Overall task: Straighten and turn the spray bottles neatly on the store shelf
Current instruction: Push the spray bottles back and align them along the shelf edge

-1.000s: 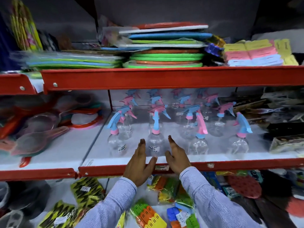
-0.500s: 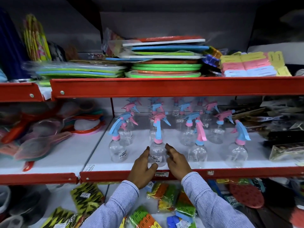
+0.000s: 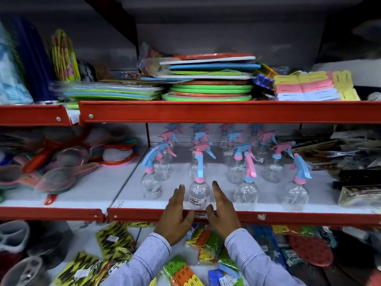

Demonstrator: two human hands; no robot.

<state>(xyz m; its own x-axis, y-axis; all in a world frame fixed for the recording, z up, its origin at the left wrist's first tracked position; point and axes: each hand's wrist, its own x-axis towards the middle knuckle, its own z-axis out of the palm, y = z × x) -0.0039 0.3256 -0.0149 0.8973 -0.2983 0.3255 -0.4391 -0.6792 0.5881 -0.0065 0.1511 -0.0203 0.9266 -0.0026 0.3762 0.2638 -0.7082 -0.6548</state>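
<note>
Several clear spray bottles with pink and blue trigger heads stand in rows on the white middle shelf. The front middle bottle is upright, its blue trigger pointing toward me and its price label facing front. My left hand lies flat just left of that bottle, fingers straight and a small gap between. My right hand mirrors it on the right, very near the bottle's side. Other front bottles stand at the left, right of centre and far right, their triggers turned different ways.
A red shelf lip runs under my hands. Plastic strainers lie on the left shelf section, packaged goods on the right. Stacked coloured mats fill the shelf above, packets of clips the one below.
Half a second ago both hands cupped the front middle bottle's base. Now the fingers are straight and spread slightly away from it. The bottle stands in about the same spot.
</note>
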